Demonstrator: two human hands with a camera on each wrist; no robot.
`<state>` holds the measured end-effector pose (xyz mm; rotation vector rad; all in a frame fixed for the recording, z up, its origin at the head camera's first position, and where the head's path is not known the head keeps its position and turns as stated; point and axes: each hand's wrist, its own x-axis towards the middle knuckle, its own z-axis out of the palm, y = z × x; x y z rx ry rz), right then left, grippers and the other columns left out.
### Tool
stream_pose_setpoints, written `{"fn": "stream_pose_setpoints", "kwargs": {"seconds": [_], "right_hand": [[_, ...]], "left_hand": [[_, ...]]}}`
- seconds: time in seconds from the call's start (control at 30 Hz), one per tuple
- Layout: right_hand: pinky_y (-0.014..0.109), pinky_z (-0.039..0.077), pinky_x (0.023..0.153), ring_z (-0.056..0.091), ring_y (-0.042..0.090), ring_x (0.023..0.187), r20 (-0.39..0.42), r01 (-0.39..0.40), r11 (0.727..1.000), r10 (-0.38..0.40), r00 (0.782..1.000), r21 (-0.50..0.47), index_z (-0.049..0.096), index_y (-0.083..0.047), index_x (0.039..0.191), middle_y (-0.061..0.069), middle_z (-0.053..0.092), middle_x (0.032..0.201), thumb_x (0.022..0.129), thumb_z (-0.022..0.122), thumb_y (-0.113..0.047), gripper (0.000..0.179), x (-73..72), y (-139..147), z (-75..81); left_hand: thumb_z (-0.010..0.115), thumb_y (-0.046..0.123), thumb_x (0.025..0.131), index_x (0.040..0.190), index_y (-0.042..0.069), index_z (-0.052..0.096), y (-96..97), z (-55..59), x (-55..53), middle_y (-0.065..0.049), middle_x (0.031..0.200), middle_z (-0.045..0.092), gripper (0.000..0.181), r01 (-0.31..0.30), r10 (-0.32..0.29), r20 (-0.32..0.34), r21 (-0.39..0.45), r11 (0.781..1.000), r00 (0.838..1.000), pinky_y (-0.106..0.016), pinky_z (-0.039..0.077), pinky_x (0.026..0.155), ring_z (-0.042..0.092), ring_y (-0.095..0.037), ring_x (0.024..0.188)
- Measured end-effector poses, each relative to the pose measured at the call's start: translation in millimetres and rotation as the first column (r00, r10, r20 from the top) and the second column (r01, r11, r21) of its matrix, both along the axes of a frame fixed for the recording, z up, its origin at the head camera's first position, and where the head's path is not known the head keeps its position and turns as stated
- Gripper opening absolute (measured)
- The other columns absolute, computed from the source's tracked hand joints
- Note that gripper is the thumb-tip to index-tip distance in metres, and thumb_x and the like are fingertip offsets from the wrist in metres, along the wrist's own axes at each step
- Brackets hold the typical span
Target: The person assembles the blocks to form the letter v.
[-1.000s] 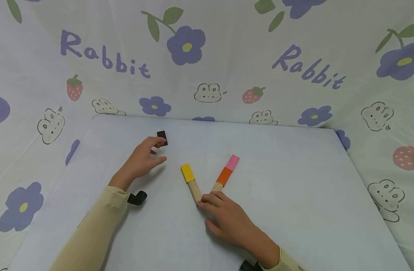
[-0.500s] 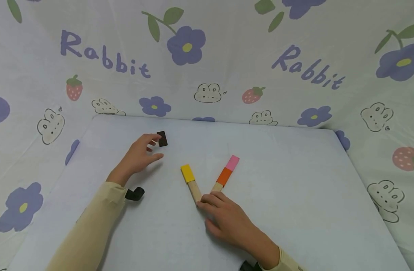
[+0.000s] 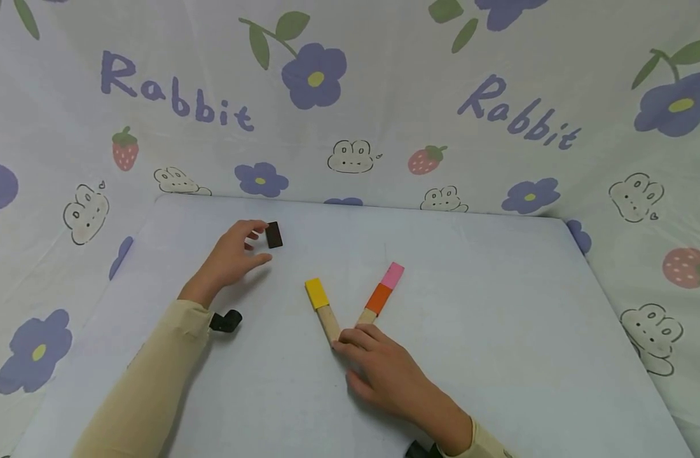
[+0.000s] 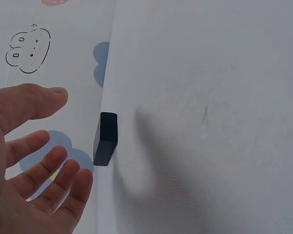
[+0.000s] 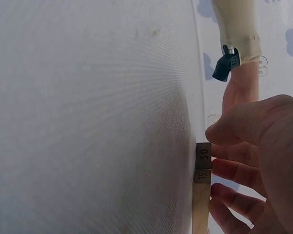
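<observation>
In the head view, my left hand (image 3: 233, 251) hovers with fingers parted beside a small dark brown block (image 3: 274, 235) at the far left of the table. The left wrist view shows that dark block (image 4: 106, 139) standing apart from the thumb and loosely bent fingers. My right hand (image 3: 391, 375) rests its fingertips at the near ends of two block rows meeting in a V. The left row has a yellow block (image 3: 317, 293) and bare wood (image 3: 329, 323); the right has pink (image 3: 392, 275), orange (image 3: 379, 299) and bare wood. Numbered wooden ends (image 5: 203, 156) sit at the right fingertips.
The blocks lie on a white tabletop (image 3: 498, 331). A patterned cloth (image 3: 384, 89) with flowers, strawberries and rabbits hangs behind and at the sides. Black wrist devices (image 3: 226, 321) stick out at both cuffs.
My left hand has drawn back slightly left and away, from over the dark block to beside it, uncovering the block. My right hand and the V of blocks have stayed put.
</observation>
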<state>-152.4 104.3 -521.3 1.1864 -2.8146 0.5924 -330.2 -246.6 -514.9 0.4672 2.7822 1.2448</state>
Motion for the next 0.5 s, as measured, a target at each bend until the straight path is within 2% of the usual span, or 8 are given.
{"fn": "stream_pose_setpoints", "kwargs": {"seconds": [0.5], "right_hand": [[0.033,0.052,0.105,0.052,0.017,0.127,-0.006,-0.006,1.000,0.006,1.000,0.004,0.072,-0.013,0.142,-0.002,0.064,0.137,0.094,0.079,-0.014,0.048,0.1,1,0.5]], "left_hand": [[0.079,0.007,0.098,0.158,-0.002,0.046,-0.7,0.5,-13.3,-0.025,0.151,0.048,0.070,-0.004,0.004,0.032,-0.014,1.000,0.999,-0.053,0.049,0.110,0.052,-0.042,0.136]]}}
